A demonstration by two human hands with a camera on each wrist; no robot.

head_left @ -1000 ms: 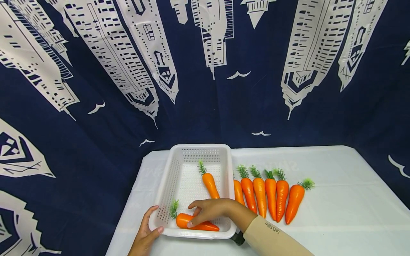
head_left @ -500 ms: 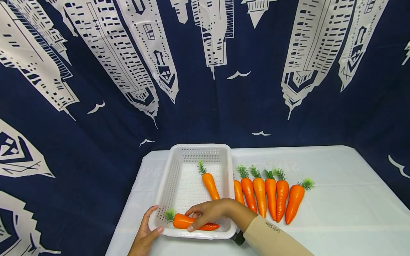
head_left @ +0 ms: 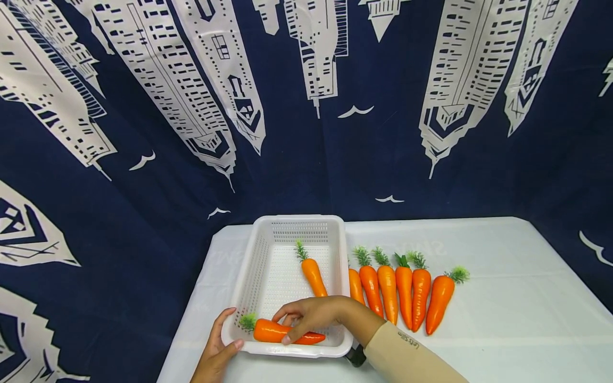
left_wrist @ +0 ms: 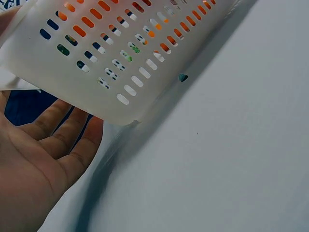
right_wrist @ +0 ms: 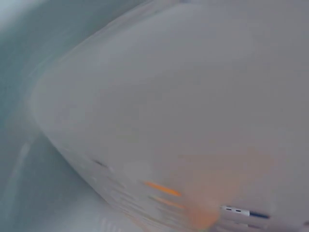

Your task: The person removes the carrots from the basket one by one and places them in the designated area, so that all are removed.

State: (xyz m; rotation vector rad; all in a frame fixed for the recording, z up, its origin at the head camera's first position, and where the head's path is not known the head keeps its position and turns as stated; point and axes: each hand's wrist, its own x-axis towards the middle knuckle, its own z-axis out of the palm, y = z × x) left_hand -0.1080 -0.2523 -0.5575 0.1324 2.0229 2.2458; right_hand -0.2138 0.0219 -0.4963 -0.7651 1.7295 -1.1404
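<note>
A white plastic basket (head_left: 268, 276) with slotted walls stands on the table. At its near left corner, my left hand (head_left: 214, 351) holds the rim with thumb and fingers; the left wrist view shows fingers (left_wrist: 79, 137) beside the basket's outer wall (left_wrist: 116, 92). Inside, along the near wall, lies an orange toy carrot (head_left: 270, 331) with its green top to the left. My right hand (head_left: 313, 316) grips this carrot, thumb at the near side. Farther back in the basket is another carrot (head_left: 313, 276), its tip hidden by the hand. The right wrist view is mostly blurred basket wall (right_wrist: 169, 96).
Right of the basket, several carrots lie in a row, among them a bright one (head_left: 388, 292) and the outermost carrot (head_left: 439, 303), which is tilted. A white cloth covers the table (head_left: 517, 298). A dark blue patterned curtain (head_left: 325, 159) hangs behind.
The gripped carrot has shifted slightly left along the basket's near wall, and its leafy top has swung down to point left. My left hand and the basket have hardly moved.
</note>
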